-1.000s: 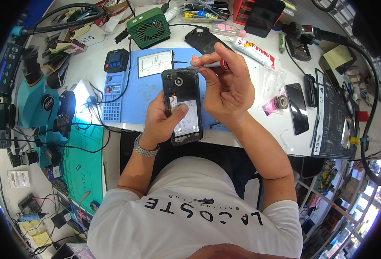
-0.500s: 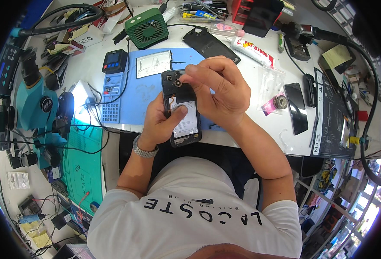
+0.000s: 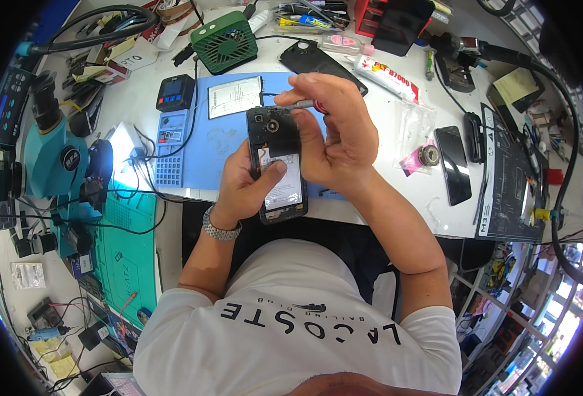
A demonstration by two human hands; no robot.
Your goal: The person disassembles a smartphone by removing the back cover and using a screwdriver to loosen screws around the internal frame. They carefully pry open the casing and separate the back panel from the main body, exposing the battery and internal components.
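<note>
White worktop (image 3: 423,198), flat blue mat (image 3: 222,142) on it. Left fingers (image 3: 274,172) wrap the slim black open-backed phone (image 3: 281,141) over the mat's near edge; right fingers (image 3: 310,132) pinch a thin grey-and-red screwdriver-looking tool (image 3: 302,104). Phone's probably light, stiff, fragile inside, so hold its sides.

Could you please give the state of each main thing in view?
Held phone: open-backed, battery exposed.
Left hand: closed around phone.
Right hand: holding red-ended tool.
Loose battery: flat on blue mat.
Black cover: lying loose.
Phone at right: screen dark.
Small display unit: screen lit.
</note>
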